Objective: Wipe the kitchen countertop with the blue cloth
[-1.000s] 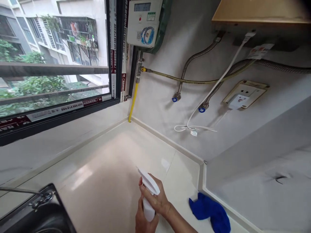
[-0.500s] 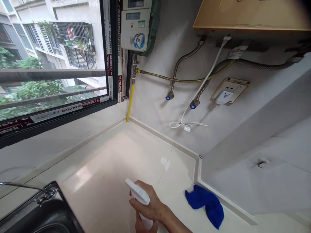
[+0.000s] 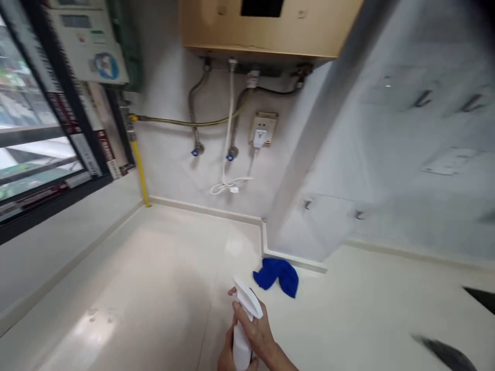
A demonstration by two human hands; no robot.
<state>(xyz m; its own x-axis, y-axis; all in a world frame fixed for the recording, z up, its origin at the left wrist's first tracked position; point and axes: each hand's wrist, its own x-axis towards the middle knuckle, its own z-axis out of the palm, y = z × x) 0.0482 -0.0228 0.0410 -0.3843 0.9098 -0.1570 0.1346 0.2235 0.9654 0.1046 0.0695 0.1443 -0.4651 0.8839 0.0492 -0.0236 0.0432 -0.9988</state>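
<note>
Cream kitchen counter fills the lower view, which has swung right since a moment ago, bringing the wall corner toward the centre. At the bottom edge, the right hand is closed around the neck of a white spray bottle. The left hand sits under the bottle's body, cut off by the frame, so its grip cannot be told. Just beyond, a blue microfibre cloth lies against the counter upstand. Higher on the wall, a yellow gas pipe, braided hoses and a socket sit below a gold water heater.
</note>
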